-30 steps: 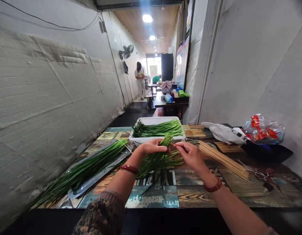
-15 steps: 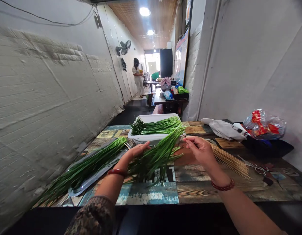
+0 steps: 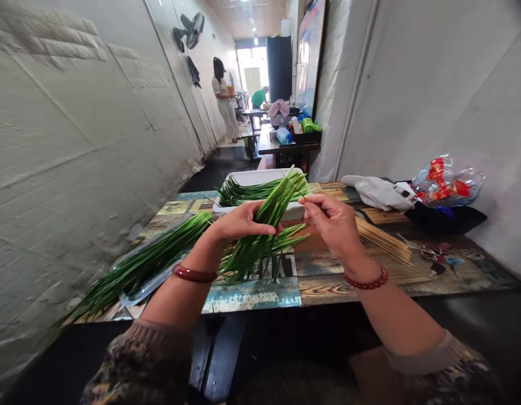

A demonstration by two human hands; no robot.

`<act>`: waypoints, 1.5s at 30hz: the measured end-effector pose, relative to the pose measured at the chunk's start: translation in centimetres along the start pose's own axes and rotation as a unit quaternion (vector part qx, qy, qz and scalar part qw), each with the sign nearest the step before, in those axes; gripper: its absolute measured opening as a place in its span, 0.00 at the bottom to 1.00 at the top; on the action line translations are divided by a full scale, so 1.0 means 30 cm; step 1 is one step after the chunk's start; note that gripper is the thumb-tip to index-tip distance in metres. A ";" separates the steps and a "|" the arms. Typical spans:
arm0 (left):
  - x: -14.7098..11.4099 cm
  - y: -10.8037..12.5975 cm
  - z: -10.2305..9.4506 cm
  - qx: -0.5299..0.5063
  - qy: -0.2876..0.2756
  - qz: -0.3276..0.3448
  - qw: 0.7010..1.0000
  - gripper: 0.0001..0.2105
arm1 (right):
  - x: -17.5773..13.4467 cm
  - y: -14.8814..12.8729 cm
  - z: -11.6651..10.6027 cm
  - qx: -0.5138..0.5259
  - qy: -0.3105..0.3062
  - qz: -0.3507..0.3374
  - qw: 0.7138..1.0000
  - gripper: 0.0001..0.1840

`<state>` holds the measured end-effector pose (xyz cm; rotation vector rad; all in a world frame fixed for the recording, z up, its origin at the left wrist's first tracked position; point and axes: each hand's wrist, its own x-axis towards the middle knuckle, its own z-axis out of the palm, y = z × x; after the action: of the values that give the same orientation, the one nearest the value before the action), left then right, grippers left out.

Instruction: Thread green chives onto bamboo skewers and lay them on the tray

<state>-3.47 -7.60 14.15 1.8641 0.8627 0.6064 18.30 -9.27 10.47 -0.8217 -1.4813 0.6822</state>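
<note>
My left hand [image 3: 246, 220] is wrapped round a bunch of green garlic chives [image 3: 281, 198], its paler stem ends tilted up and to the right. My right hand [image 3: 333, 222] pinches a thin brown stick [image 3: 301, 196] close beside those stem ends. How far the stick reaches into the fingers is hidden. More loose chives [image 3: 291, 241] lie on the table under the held bunch. Just behind my hands, a white tub [image 3: 293, 212] holds further chives [image 3: 250, 191]. Another long pile of chives [image 3: 159, 260] lies left of my left forearm, on clear plastic.
Bamboo skewers [image 3: 385, 242] lie fanned out right of my right hand, with scissors [image 3: 431, 251] beyond them. A white cap [image 3: 378, 192] and a clear plastic bag [image 3: 448, 183] sit at the back right. A person [image 3: 224, 101] stands far down the room by the left wall.
My left hand, open beside the chives before, has closed round the bunch and raised it upright. My right hand still pinches the thin stick. The camera view has tipped downward.
</note>
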 end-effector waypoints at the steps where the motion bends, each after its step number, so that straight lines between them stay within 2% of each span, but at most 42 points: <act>1: -0.009 -0.015 0.001 -0.004 0.004 -0.014 1.000 0.30 | -0.002 0.004 -0.006 0.010 0.006 0.005 1.000 0.14; 5: -0.056 -0.029 -0.021 -0.018 0.021 -0.035 0.999 0.24 | -0.027 0.039 -0.024 0.046 0.016 0.049 0.998 0.14; 8: -0.075 -0.020 -0.052 0.021 0.040 -0.056 0.997 0.21 | -0.078 0.084 -0.014 0.097 -0.003 0.107 0.990 0.14; 10: -0.072 -0.047 -0.061 0.064 0.045 -0.071 0.994 0.19 | -0.130 0.129 0.001 0.129 -0.017 0.149 0.980 0.15; 12: -0.059 -0.117 -0.051 0.111 0.040 -0.080 0.990 0.17 | -0.192 0.189 0.017 0.151 -0.029 0.199 0.968 0.16; 15: -0.033 -0.266 -0.007 0.159 0.003 -0.112 0.981 0.15 | -0.275 0.283 0.030 0.161 -0.037 0.299 0.940 0.19; 17: -0.015 -0.349 0.026 0.179 0.030 -0.126 0.975 0.17 | -0.309 0.331 0.027 0.149 -0.031 0.327 0.933 0.19; 19: 0.009 -0.390 0.056 0.174 0.065 -0.111 0.976 0.22 | -0.321 0.360 0.017 0.132 -0.034 0.327 0.935 0.19; 22: 0.061 -0.374 0.102 0.143 0.118 -0.050 0.981 0.24 | -0.311 0.374 0.003 0.106 -0.049 0.298 0.947 0.17; 25: 0.128 -0.322 0.148 0.102 0.137 -0.016 0.985 0.26 | -0.290 0.374 -0.004 0.084 -0.067 0.265 0.958 0.17; 27: 0.164 -0.298 0.170 0.075 0.116 -0.018 0.990 0.25 | -0.278 0.369 -0.007 0.072 -0.078 0.242 0.964 0.17; 29: 0.183 -0.289 0.179 0.055 0.069 -0.028 0.996 0.22 | -0.268 0.359 -0.010 0.065 -0.085 0.226 0.968 0.16; 32: 0.180 -0.291 0.174 0.021 0.023 -0.044 0.999 0.20 | -0.255 0.344 -0.013 0.062 -0.097 0.225 0.968 0.15; 36: 0.159 -0.288 0.157 -0.012 0.046 -0.045 0.998 0.19 | -0.231 0.343 -0.010 0.059 -0.073 0.190 0.977 0.15; 40: 0.149 -0.265 0.154 0.011 0.064 -0.035 0.997 0.17 | -0.198 0.338 0.010 0.054 -0.070 0.152 0.985 0.16; 45: 0.134 -0.233 0.156 0.048 0.087 -0.010 0.995 0.15 | -0.174 0.288 0.045 0.083 -0.100 0.215 0.968 0.15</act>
<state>0.29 -5.05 6.00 1.9065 1.0398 0.7335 17.77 -8.53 0.31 -0.9757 -1.4105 1.2272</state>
